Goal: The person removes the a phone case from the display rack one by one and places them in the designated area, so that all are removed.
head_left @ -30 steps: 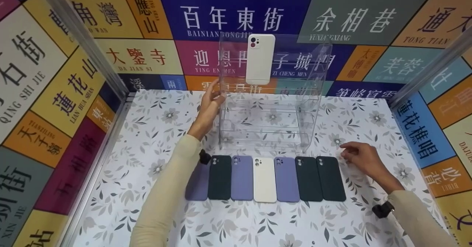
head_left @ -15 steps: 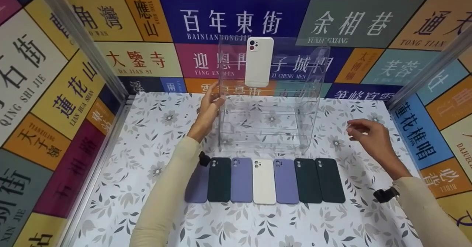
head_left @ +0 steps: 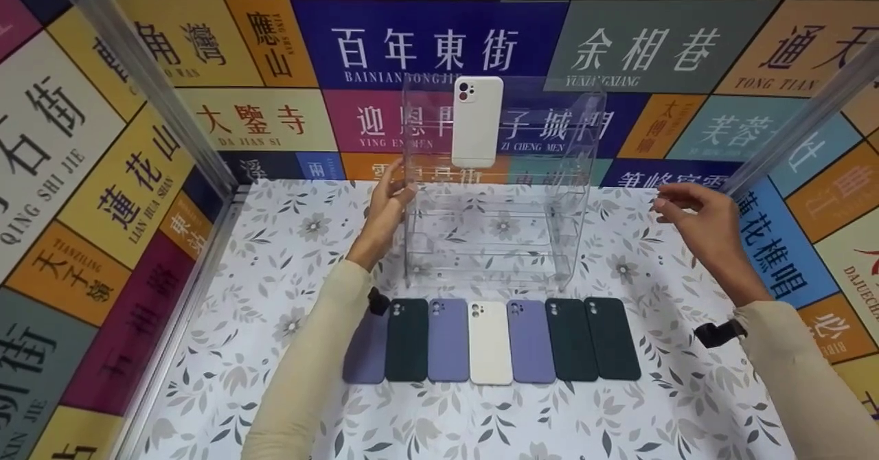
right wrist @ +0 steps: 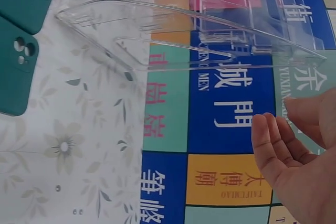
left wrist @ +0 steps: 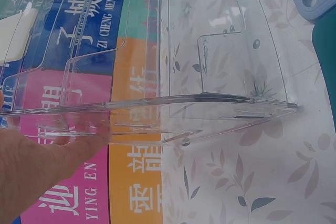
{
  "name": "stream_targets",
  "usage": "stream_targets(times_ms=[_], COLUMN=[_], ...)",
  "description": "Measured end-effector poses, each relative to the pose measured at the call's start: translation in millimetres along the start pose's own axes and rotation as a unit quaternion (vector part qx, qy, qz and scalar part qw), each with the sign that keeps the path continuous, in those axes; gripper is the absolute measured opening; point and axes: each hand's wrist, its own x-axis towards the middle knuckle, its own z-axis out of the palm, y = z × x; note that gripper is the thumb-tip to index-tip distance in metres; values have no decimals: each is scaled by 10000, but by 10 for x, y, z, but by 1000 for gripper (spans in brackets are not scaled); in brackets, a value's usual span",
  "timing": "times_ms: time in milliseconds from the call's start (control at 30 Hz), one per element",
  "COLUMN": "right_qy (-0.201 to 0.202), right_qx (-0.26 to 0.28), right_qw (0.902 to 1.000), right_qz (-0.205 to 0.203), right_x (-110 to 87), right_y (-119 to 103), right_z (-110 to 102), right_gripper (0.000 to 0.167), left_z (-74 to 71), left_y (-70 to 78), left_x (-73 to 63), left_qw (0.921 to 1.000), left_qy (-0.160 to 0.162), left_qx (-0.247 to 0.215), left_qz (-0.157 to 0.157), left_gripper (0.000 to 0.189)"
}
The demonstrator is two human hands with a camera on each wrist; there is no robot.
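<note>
A clear tiered display stand (head_left: 580, 171) stands on the table near the back wall. One white phone case (head_left: 476, 127) leans upright on its top tier. My left hand (head_left: 384, 216) grips the stand's left side panel, and in the left wrist view my thumb (left wrist: 68, 153) lies along the clear panel. Off to the right of the stand, my right hand (head_left: 707, 230) is raised with loosely bent fingers and nothing in them. Before the stand lies a row of phone cases: purple (head_left: 448, 340), white (head_left: 489, 343) and dark green (head_left: 571, 340) ones, several in all.
The table (head_left: 302, 412) has a white floral cover. Patterned panels with Chinese lettering (head_left: 426, 48) rise behind and at both sides, joined by metal corner posts (head_left: 147, 82). My left sleeve (head_left: 309, 364) partly covers the leftmost purple case (head_left: 364, 357).
My right hand has moved back and slightly right, away from the row of cases. The left hand keeps its place on the stand. The head view has tilted up slightly.
</note>
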Motion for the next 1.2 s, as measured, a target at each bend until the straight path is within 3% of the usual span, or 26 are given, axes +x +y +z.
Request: stream_targets(times_ms=[233,567,933,1200], right_qy=[88,168,-45,-149], right_qx=[-73,-4,439,407], right_qw=[9999,9995,9981,9978], right_qz=[26,-250,-419,-493], right_x=[98,316,512,592], right_y=[-188,-461,-720,-880], right_z=[23,198,352,455], right_gripper=[34,32,30,30], left_z=[-20,-55,-15,7], left_y=[-12,-27,5,16], left_x=[-26,-35,-19,-5], left_qw=[10000,9998,9999,9999], left_qy=[5,25,91,19], left_qx=[8,185,103,51], left_qz=[-21,58,-11,-98], left_gripper=[67,72,70,70])
